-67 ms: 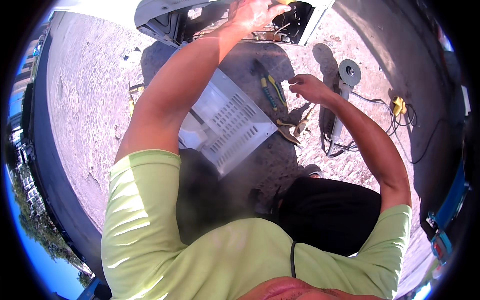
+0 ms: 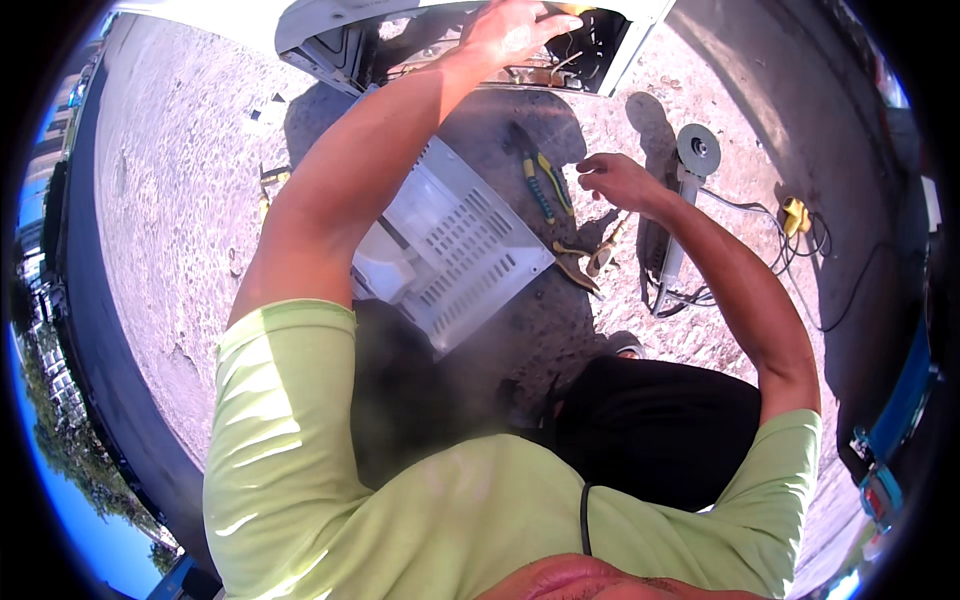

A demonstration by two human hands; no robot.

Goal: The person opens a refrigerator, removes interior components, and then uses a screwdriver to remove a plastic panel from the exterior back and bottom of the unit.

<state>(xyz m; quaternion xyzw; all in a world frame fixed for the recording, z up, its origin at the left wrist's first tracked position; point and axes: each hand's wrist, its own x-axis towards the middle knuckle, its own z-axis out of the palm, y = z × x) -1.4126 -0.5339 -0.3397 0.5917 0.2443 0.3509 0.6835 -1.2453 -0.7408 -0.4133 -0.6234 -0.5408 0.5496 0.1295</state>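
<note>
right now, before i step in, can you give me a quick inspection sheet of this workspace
Surface: rough, sunlit ground with patches of shadow.
Job's things: white machine with an open front; white vented panel on the ground before it.
Clutter: pliers with green and yellow handles, smaller pliers and a grinder lie right of the panel.
Hands: left hand at the machine's opening, beside something yellow, grip unclear; right hand loosely curled, seemingly holding nothing.
Cables: loose cable beside the grinder, tangled around a yellow plug-like piece.
Surroundings: trees at the far left edge.
</note>
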